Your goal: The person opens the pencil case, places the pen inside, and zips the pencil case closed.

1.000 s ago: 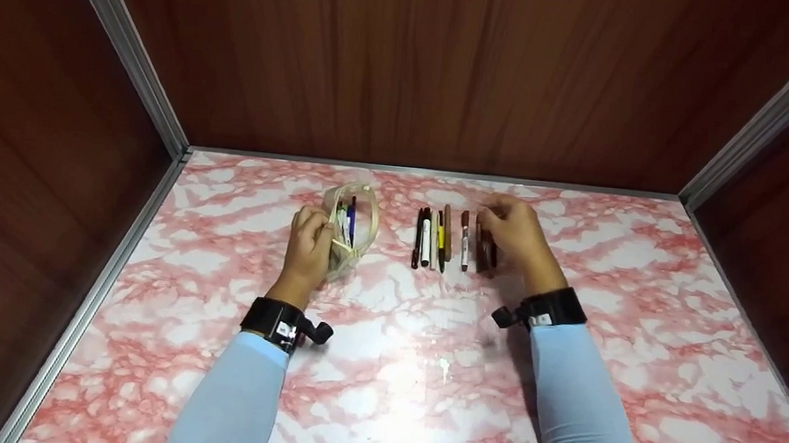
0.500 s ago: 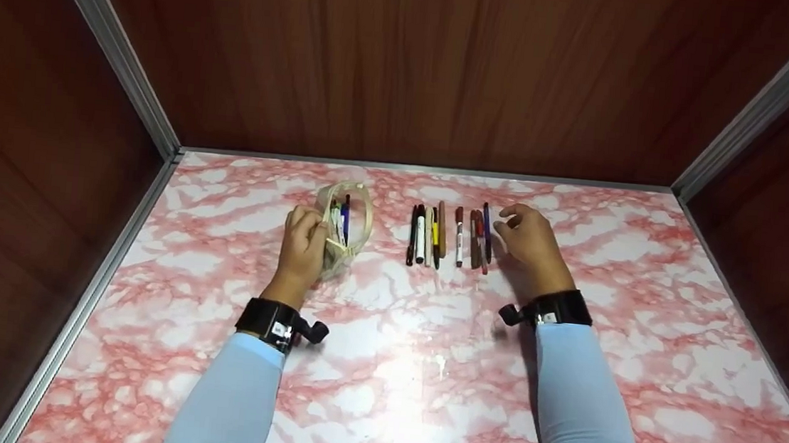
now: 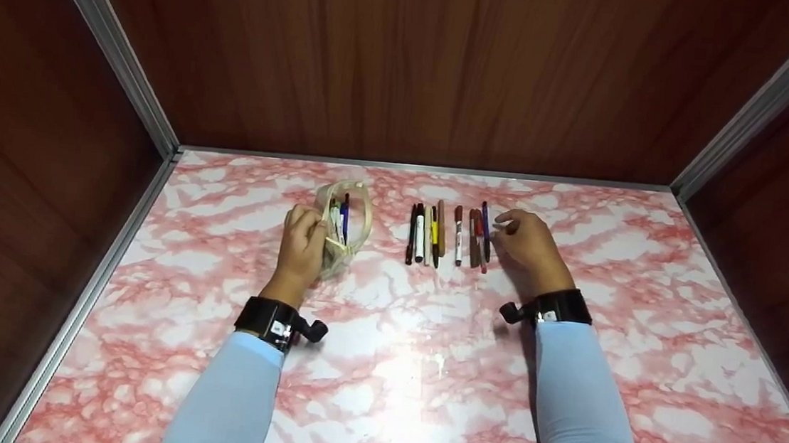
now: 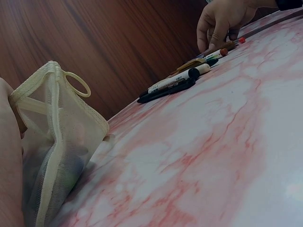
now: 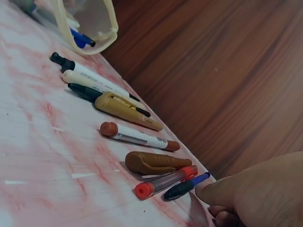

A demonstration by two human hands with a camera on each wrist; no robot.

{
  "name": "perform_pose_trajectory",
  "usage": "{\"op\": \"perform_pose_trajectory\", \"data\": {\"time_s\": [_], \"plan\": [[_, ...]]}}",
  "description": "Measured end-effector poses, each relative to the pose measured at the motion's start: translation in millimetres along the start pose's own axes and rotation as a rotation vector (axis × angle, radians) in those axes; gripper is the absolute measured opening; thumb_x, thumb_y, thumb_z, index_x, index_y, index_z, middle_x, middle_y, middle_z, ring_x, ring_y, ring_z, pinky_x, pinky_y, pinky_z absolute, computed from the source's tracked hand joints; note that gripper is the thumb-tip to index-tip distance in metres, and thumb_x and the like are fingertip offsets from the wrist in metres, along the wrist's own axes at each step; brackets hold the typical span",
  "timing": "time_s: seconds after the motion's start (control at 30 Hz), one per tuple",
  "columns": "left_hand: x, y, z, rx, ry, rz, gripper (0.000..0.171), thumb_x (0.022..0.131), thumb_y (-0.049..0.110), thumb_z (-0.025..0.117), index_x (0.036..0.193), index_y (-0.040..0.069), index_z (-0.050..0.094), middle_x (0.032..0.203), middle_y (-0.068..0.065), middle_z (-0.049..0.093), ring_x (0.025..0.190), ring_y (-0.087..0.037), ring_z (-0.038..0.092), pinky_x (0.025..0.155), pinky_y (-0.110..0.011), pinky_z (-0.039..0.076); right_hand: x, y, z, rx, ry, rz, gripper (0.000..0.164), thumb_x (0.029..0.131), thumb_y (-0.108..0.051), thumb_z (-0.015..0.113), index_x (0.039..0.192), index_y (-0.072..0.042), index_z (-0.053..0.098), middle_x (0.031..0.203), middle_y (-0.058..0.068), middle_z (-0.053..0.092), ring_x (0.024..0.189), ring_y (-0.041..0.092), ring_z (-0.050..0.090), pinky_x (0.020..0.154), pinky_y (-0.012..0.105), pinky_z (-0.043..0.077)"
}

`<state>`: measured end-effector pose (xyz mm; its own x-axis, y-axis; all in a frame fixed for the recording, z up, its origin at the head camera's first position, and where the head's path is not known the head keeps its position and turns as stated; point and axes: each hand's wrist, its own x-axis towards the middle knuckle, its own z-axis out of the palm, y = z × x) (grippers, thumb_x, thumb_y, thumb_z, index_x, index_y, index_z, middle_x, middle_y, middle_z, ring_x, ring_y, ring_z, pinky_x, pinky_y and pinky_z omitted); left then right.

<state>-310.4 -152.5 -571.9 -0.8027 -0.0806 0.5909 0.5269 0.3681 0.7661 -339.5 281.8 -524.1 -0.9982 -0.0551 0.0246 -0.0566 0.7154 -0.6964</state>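
Note:
My left hand (image 3: 303, 242) pinches the rim of a cream mesh pouch (image 4: 66, 137), whose mouth gapes toward the right. A blue pen (image 3: 345, 221) and other pens lie inside it. My right hand (image 3: 529, 246) rests at the right end of a row of pens, fingers loosely bent. Its thumb is at the tip of a dark-blue pen (image 5: 187, 187) lying on the table; whether they touch I cannot tell. Beside that pen lie a red-capped pen (image 5: 163, 183), a brown pen (image 5: 156, 162) and a white marker with brown ends (image 5: 139, 137).
Left of a small gap in the row are a tan pen (image 3: 441, 229), a yellow-and-black pen (image 3: 435, 233), a white marker with a black cap (image 3: 420, 234) and a black pen (image 3: 411, 236). Wooden panels (image 3: 408, 66) wall the pink marbled table (image 3: 382, 363).
My right hand has drawn back rightward off the right-hand pens, uncovering the red-capped and dark-blue ones. Over the last half second it has barely moved. The left hand stays on the pouch.

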Motion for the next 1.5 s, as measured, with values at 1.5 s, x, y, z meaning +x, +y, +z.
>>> {"op": "perform_pose_trajectory", "data": {"time_s": [1.5], "plan": [[-0.3,0.1,0.2,-0.019,0.001,0.005,0.017,0.102,0.0,0.057,0.088,-0.008,0.063,0.11,-0.025,0.059,0.114,-0.039,0.055,0.106,-0.041,0.043,-0.2,-13.0,2.3,-0.279,0.071,0.112,0.031,0.107,-0.023,0.055,0.117,-0.001,0.075,0.122,0.027,0.079,0.117,0.051,0.073,0.104,0.064,0.057]]}}
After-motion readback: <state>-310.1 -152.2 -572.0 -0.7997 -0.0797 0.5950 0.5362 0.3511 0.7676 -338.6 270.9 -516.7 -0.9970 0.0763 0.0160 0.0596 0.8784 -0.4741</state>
